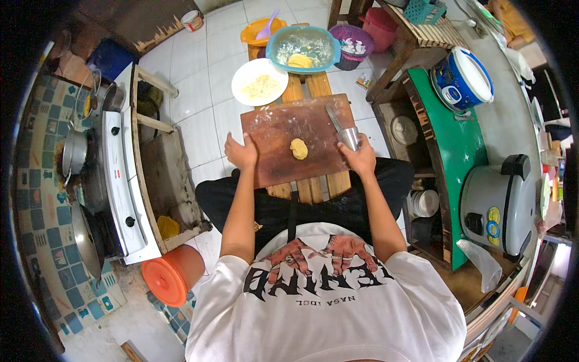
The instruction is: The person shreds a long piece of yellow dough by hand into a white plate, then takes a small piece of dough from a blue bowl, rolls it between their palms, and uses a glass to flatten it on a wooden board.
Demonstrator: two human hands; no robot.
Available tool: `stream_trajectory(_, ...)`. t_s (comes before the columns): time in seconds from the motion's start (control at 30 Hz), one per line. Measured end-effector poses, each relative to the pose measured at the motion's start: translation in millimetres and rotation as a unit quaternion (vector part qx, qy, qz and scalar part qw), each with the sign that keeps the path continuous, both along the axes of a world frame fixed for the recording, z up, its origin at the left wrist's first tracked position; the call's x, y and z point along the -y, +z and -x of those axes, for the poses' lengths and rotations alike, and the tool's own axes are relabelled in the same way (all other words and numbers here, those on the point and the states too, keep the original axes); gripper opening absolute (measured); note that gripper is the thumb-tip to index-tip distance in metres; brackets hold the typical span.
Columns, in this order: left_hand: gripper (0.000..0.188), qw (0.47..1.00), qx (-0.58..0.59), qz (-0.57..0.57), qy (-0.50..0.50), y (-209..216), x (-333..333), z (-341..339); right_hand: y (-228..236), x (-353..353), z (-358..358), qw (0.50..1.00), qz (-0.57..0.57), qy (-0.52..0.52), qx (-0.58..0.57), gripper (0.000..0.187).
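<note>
A flat, round piece of yellow dough [298, 148] lies near the middle of a reddish-brown wooden board [274, 151] in front of me. My left hand [241, 152] is at the board's left edge, thumb and fingers apart, with nothing seen in it. At the opposite edge my right hand [361, 159] is closed around a shiny metal cup [348, 138]. A knife [333, 117] rests on the board just beyond the cup. Past the far edge stand a white plate [241, 93] of pale dough strips and a blue basin [332, 55] with a larger dough lump [300, 60] and flour.
The board lies on a slatted wooden bench [318, 85]. Behind the basin are an orange bowl [248, 35] with a purple spoon and a purple basket [350, 60]. A stove [123, 175] stands left, an orange bucket [166, 280] near left, and a rice cooker [494, 205] right.
</note>
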State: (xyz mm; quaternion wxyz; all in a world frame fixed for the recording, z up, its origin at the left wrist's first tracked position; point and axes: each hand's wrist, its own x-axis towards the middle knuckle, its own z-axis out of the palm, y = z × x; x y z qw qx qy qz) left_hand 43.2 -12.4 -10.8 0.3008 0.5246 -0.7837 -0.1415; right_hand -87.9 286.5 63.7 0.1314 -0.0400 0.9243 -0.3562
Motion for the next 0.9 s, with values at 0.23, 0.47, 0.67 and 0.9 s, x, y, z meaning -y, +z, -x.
stream_trajectory(0.23, 0.025, 0.934, -0.135, -0.322, -0.077, -45.9, 18.5, -27.3, 0.2, 0.4, -21.9, 0.97, -0.188, 0.152, -0.037, 0.077)
stream_trajectory(0.47, 0.02, 0.951, -0.132, -0.259, -0.104, -85.4, 65.3, -74.5, 22.4, 13.2, -8.3, 0.949, -0.187, 0.239, 0.085, 0.074)
stream_trajectory(0.67, 0.015, 0.899, -0.141, -0.415, -0.021, -56.0, 26.5, -50.3, 17.2, 2.4, 16.5, 0.909, -0.237, 0.306, 0.157, 0.098)
stream_trajectory(0.9, 0.019, 0.865, -0.159, -0.477, -0.006, -42.6, 1.6, -73.3, 3.9, -27.1, 18.4, 0.961, -0.105, 0.228, 0.113, 0.079)
